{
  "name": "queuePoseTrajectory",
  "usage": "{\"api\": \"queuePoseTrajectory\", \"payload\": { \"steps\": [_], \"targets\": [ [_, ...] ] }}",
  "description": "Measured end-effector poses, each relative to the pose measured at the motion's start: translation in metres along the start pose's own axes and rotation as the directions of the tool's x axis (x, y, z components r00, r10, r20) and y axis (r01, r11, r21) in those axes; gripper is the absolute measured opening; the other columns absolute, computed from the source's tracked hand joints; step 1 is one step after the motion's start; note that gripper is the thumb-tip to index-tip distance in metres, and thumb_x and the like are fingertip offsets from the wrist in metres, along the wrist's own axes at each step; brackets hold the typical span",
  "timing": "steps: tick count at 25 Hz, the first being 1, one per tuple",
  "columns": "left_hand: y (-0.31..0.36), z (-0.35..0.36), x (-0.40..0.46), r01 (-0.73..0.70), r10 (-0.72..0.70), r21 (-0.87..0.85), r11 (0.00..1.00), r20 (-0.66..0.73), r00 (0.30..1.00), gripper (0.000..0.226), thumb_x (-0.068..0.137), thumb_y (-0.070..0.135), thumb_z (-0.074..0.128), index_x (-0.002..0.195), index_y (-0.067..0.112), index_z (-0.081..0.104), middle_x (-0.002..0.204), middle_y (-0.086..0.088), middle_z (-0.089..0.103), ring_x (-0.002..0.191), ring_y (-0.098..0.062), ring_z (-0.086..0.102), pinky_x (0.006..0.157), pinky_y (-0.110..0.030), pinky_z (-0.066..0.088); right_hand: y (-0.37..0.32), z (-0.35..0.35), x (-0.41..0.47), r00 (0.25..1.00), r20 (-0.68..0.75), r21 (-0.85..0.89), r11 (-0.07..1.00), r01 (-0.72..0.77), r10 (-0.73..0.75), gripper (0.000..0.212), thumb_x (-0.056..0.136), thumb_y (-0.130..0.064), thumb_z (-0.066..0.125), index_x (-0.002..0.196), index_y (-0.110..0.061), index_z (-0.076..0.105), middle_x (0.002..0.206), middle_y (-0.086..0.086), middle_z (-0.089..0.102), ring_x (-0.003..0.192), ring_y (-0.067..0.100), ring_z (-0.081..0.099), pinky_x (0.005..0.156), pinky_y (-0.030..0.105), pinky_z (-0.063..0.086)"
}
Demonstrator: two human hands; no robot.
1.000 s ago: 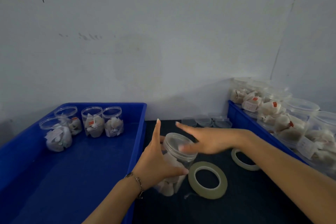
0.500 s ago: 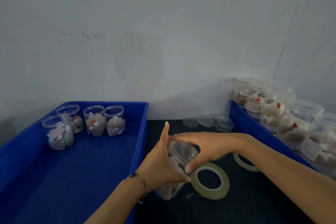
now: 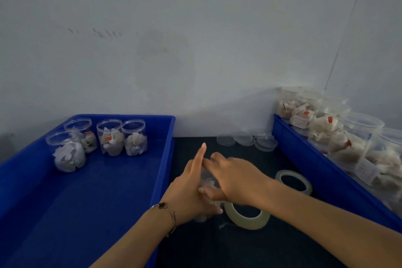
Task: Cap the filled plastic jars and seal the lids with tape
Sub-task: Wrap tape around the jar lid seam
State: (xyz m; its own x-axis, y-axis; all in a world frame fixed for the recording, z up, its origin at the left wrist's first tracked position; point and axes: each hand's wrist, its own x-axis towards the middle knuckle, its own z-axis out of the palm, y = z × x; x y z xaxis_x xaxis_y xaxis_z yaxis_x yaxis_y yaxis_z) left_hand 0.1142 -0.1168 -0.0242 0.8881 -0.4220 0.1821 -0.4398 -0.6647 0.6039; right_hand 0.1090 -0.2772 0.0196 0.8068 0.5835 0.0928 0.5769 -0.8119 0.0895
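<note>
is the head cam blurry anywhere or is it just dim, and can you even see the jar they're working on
Head view: dim, bluish light, no glare. Both hands, left hand and right hand, are motion-smeared, and the jar between them is a faint smudge. The four jars in the left tray look sharper. Wide-angle bending shows at the edges.

I saw a bright blue tray point(image 3: 65, 202) on the left and another blue tray point(image 3: 326, 172) on the right. The tabletop point(image 3: 217, 246) was dark, nearly black. The tape roll point(image 3: 247, 218) was pale, yellowish and see-through, like the second roll point(image 3: 293, 180). The clear jars point(image 3: 111, 137) held whitish packets with small red-orange marks. The wall point(image 3: 195, 50) was grey-white with black scribbles.
</note>
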Motion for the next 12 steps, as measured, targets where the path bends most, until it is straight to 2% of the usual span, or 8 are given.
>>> {"api": "queuePoseTrajectory", "payload": {
  "steps": [3, 5, 7, 9, 11, 12],
  "targets": [
    [-0.004, 0.002, 0.0, -0.049, 0.06, 0.244, 0.969, -0.038, 0.997, 0.129, 0.054, 0.06, 0.078, 0.123, 0.063, -0.031, 0.143, 0.016, 0.027, 0.122, -0.008, 0.026, 0.1, -0.028, 0.033, 0.01, 0.011, 0.0, 0.993, -0.006, 0.165, 0.979, -0.118, 0.12, 0.077, 0.079, -0.079, 0.006, 0.146, -0.043, 0.009, 0.143, -0.001, 0.036, 0.109, 0.02, 0.056, 0.083, 0.036, 0.046],
    [-0.009, 0.001, 0.002, -0.007, 0.02, 0.295, 0.956, -0.042, 0.999, 0.123, 0.058, 0.058, 0.077, 0.14, 0.048, -0.014, 0.141, 0.015, 0.028, 0.121, -0.01, 0.023, 0.099, -0.027, 0.031, 0.032, 0.027, -0.006, 0.961, 0.078, 0.206, 0.939, -0.275, 0.264, 0.072, 0.087, -0.072, 0.014, 0.15, -0.036, 0.01, 0.15, -0.001, 0.032, 0.121, 0.02, 0.051, 0.09, 0.036, 0.044],
    [-0.015, 0.004, 0.003, 0.051, -0.049, 0.281, 0.958, -0.014, 0.999, 0.124, 0.061, 0.051, 0.078, 0.147, 0.034, -0.009, 0.142, 0.01, 0.028, 0.123, -0.013, 0.025, 0.102, -0.029, 0.031, 0.052, 0.052, -0.023, 0.92, 0.293, 0.328, 0.877, -0.351, 0.259, 0.072, 0.091, -0.066, 0.025, 0.15, -0.026, 0.02, 0.154, 0.001, 0.029, 0.135, 0.019, 0.038, 0.106, 0.036, 0.035],
    [-0.018, 0.008, 0.004, 0.15, -0.153, 0.231, 0.961, -0.004, 0.988, 0.124, 0.064, 0.047, 0.078, 0.149, 0.023, -0.009, 0.141, 0.003, 0.03, 0.125, -0.017, 0.03, 0.105, -0.031, 0.033, 0.063, 0.079, -0.045, 0.882, 0.444, 0.41, 0.839, -0.359, 0.16, 0.069, 0.091, -0.064, 0.035, 0.145, -0.022, 0.031, 0.153, 0.002, 0.031, 0.135, 0.018, 0.037, 0.11, 0.036, 0.032],
    [-0.017, 0.014, 0.009, 0.255, -0.259, 0.122, 0.959, 0.013, 0.966, 0.122, 0.068, 0.044, 0.077, 0.149, 0.016, -0.01, 0.142, -0.006, 0.027, 0.127, -0.021, 0.034, 0.106, -0.033, 0.035, 0.069, 0.104, -0.065, 0.88, 0.446, 0.281, 0.908, -0.309, 0.161, 0.076, 0.086, -0.067, 0.044, 0.147, -0.023, 0.029, 0.155, -0.01, 0.014, 0.14, 0.013, 0.025, 0.114, 0.033, 0.026],
    [-0.015, 0.016, 0.01, 0.28, -0.283, 0.072, 0.957, 0.034, 0.959, 0.121, 0.071, 0.042, 0.077, 0.149, 0.015, -0.011, 0.144, -0.008, 0.024, 0.127, -0.022, 0.035, 0.106, -0.033, 0.036, 0.07, 0.114, -0.072, 0.911, 0.371, 0.225, 0.933, -0.279, 0.183, 0.077, 0.084, -0.067, 0.048, 0.145, -0.023, 0.032, 0.153, -0.013, 0.016, 0.141, 0.011, 0.023, 0.114, 0.029, 0.025]
  ]
}}
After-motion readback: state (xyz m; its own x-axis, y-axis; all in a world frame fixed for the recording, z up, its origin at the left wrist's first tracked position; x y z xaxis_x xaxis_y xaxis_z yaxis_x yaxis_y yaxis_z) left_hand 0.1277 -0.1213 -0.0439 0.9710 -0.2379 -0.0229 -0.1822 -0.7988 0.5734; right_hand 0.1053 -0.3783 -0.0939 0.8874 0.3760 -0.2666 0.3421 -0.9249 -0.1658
